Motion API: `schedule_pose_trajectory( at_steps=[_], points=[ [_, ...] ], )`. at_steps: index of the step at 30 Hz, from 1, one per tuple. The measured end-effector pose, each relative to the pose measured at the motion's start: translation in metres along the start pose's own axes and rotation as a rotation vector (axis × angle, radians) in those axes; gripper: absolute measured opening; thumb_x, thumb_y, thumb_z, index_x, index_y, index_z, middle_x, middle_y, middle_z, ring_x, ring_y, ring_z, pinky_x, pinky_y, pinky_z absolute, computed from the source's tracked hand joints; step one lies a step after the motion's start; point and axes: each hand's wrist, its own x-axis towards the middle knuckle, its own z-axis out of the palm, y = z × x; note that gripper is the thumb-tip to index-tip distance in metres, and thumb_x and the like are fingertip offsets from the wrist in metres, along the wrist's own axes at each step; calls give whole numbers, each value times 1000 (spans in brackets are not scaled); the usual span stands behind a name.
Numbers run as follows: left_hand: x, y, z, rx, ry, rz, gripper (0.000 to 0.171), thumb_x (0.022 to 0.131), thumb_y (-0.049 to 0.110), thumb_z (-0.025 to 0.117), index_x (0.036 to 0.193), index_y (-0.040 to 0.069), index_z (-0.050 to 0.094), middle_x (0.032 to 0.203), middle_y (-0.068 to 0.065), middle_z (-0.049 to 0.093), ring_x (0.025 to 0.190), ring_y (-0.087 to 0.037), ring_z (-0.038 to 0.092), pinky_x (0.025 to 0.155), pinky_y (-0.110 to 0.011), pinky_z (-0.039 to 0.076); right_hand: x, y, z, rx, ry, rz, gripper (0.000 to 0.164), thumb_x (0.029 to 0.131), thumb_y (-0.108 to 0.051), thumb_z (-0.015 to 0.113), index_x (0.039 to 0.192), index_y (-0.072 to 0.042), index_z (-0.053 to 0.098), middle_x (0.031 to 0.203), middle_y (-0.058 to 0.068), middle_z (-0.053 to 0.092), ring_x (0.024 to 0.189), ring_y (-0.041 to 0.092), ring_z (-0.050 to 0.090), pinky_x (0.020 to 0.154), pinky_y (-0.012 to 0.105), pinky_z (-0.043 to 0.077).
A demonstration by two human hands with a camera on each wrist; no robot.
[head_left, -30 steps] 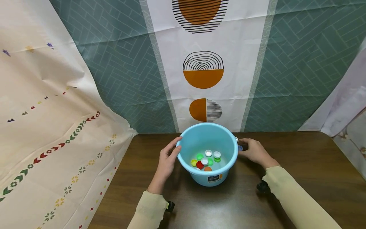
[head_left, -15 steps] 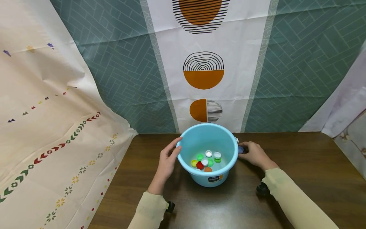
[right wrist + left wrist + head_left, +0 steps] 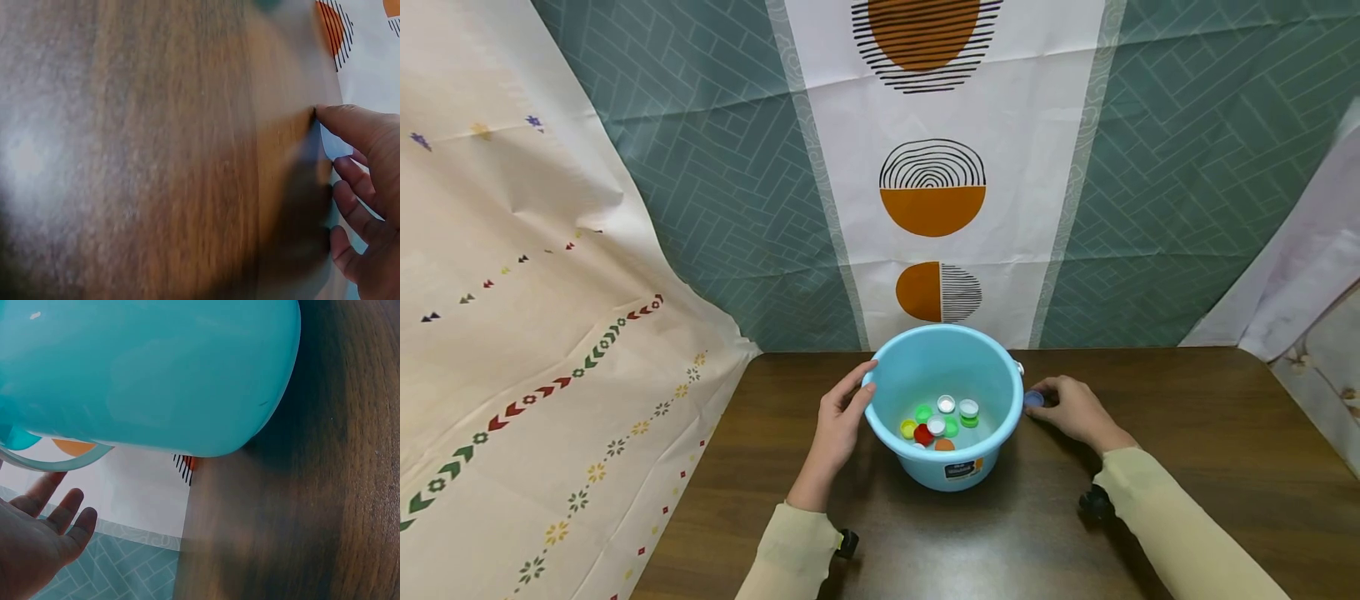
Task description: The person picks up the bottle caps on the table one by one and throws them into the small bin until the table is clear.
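A light blue bucket [image 3: 946, 471] stands on the wooden table with several bottle caps inside, among them a red cap [image 3: 923, 434], a yellow cap [image 3: 908, 428] and an orange cap [image 3: 944, 446]. My left hand [image 3: 841, 410] rests its fingertips and thumb on the bucket's left rim. In the left wrist view its other fingers extend loosely below the rim. Right of the bucket, my right hand [image 3: 1075, 410] pinches a blue bottle cap [image 3: 1033, 399] between thumb and index finger, low at the table. The right wrist view shows this blue cap [image 3: 336, 145] partly hidden behind the fingers.
The dark wooden table [image 3: 1210, 433] ends at a hanging green and white patterned cloth [image 3: 715, 208] along its back. A cream printed cloth [image 3: 572, 400] hangs along the left side. A small white knob [image 3: 1019, 367] sticks out at the bucket's right rim.
My right hand has shifted slightly towards me, and more of the blue cap shows between its fingers. The left hand and the bucket have stayed in place.
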Motion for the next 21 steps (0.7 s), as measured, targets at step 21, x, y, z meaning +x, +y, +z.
schedule_pose_trajectory(
  at_steps=[21],
  points=[
    [-2, 0, -1, -10, -6, 7, 38, 95, 19, 54, 132, 6, 53, 134, -15, 54, 115, -40, 54, 86, -34, 52, -18, 6, -36, 7, 66, 24, 48, 81, -43, 70, 112, -8, 62, 103, 11, 65, 89, 23, 59, 74, 38, 54]
  ],
)
